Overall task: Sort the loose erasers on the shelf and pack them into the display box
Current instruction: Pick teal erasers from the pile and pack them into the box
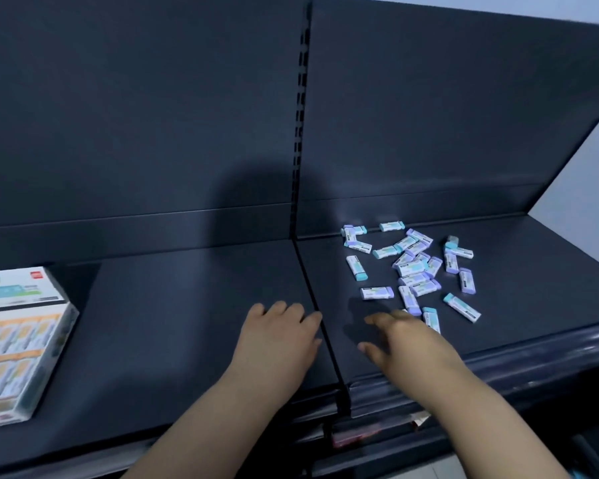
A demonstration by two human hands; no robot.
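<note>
Dark shelf (pixel 187 305), loose erasers (pixel 412 267) scattered at two o'clock, display box (pixel 18 344) at nine o'clock, left hand (pixel 277 337) flat, empty, right hand (pixel 405 344) spread open beside nearest erasers, gripping nothing

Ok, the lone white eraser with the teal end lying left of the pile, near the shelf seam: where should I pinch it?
Pinch the white eraser with the teal end across its two long sides, coming straight down from above with the right hand. It lies flat on the dark shelf, apart from its neighbours, so both long sides look free for the fingertips.
</note>
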